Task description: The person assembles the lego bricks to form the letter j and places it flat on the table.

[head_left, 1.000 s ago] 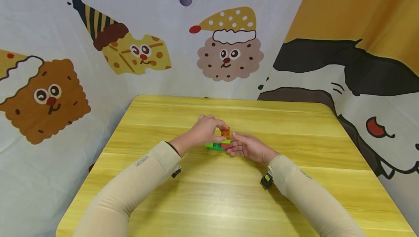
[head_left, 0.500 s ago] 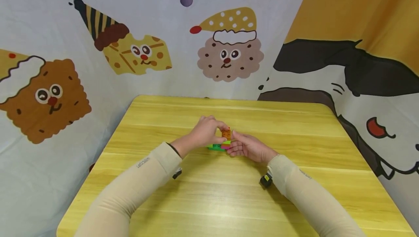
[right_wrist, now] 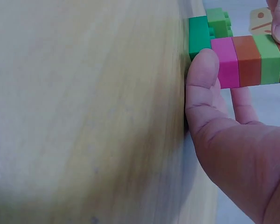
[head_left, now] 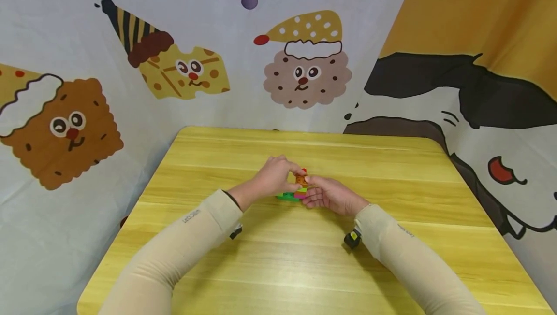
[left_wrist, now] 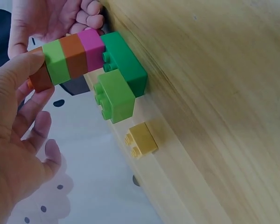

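A tower of toy building bricks stands on a dark green brick (left_wrist: pixel 126 65). From the bottom up it has a pink brick (left_wrist: pixel 92 50), an orange brick (left_wrist: pixel 73 57), a light green brick (left_wrist: pixel 56 63) and a brown-orange brick (left_wrist: pixel 43 79) on top. My left hand (head_left: pixel 274 176) pinches that top brick between thumb and fingers. On the tower's right side, my right hand (head_left: pixel 332 195) has its thumb up by the orange part and its loosely bent fingers against the pink brick. A wider light green brick (left_wrist: pixel 119 98) sits by the dark green one.
A small yellow brick (left_wrist: pixel 143 141) lies apart on the wooden table (head_left: pixel 278 257), hidden behind my left hand in the head view. A cloth with cartoon prints (head_left: pixel 209 117) hangs just past the table's far edge.
My right thumb has come in to the left, onto the upper part of the tower. The left hand keeps its pinch on the top brick and has hardly moved.
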`<action>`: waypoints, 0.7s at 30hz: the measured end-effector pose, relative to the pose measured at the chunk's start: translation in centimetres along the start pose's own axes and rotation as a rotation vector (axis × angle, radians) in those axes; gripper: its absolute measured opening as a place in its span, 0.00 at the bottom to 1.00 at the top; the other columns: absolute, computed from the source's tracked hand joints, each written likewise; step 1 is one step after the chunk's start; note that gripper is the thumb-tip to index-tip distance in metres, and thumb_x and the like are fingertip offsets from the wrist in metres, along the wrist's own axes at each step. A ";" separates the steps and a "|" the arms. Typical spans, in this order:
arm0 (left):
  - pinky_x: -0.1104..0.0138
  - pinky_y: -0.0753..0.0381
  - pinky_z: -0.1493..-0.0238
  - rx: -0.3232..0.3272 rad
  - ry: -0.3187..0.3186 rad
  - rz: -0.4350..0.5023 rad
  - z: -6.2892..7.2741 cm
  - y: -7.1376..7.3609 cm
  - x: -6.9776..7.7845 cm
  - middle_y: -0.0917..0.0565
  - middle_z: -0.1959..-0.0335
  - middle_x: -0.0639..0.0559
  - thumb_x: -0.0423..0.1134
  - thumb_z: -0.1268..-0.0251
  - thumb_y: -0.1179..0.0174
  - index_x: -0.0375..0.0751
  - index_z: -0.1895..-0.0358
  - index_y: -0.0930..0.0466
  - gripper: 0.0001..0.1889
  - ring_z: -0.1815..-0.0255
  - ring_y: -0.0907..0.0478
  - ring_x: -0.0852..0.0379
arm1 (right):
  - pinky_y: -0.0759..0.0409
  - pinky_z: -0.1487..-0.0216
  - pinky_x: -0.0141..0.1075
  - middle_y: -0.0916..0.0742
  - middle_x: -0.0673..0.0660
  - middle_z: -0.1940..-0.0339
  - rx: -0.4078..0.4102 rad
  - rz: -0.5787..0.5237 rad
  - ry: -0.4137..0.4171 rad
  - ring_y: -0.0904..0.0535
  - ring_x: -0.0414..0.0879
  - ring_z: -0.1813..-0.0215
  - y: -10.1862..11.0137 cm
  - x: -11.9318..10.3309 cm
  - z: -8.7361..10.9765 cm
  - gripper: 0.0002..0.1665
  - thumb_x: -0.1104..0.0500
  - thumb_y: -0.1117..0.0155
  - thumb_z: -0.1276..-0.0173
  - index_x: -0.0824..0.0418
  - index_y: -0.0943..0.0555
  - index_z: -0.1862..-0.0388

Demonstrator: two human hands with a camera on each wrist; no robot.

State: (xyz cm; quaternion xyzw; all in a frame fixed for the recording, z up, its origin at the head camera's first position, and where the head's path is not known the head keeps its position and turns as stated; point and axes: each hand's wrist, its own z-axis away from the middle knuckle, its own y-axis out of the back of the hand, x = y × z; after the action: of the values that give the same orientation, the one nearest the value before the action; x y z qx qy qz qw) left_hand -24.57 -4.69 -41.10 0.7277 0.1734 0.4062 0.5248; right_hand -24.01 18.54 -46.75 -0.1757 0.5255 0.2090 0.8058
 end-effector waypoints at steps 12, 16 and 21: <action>0.69 0.25 0.66 -0.017 0.044 0.140 -0.2 -0.2 -0.3 0.07 0.45 0.53 0.44 0.34 0.23 0.47 0.42 0.09 0.18 0.74 0.29 0.63 | 0.12 0.40 0.44 0.12 0.70 0.37 -0.004 -0.025 -0.007 0.10 0.52 0.47 0.3 0.3 -0.1 0.36 0.38 0.42 0.18 0.62 0.25 0.26; 0.68 0.24 0.55 -0.021 0.086 0.140 0.1 -0.2 -0.4 0.07 0.45 0.56 0.46 0.35 0.22 0.51 0.41 0.09 0.20 0.59 0.24 0.61 | 0.12 0.39 0.44 0.13 0.72 0.36 -0.001 -0.024 -0.016 0.10 0.52 0.47 0.2 0.3 -0.2 0.37 0.38 0.41 0.18 0.62 0.26 0.25; 0.63 0.22 0.49 -0.011 0.099 0.153 0.2 -0.3 -0.4 0.07 0.45 0.57 0.47 0.35 0.22 0.52 0.40 0.09 0.20 0.53 0.24 0.58 | 0.12 0.39 0.44 0.12 0.71 0.37 -0.004 -0.022 -0.016 0.10 0.51 0.47 0.3 0.3 -0.1 0.38 0.37 0.41 0.18 0.62 0.27 0.24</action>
State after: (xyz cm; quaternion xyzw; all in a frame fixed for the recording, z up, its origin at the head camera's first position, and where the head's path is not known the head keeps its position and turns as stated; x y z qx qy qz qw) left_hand -24.60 -4.96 -41.57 0.7150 0.1410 0.4814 0.4869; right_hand -24.16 18.76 -47.11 -0.1813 0.5168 0.2027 0.8118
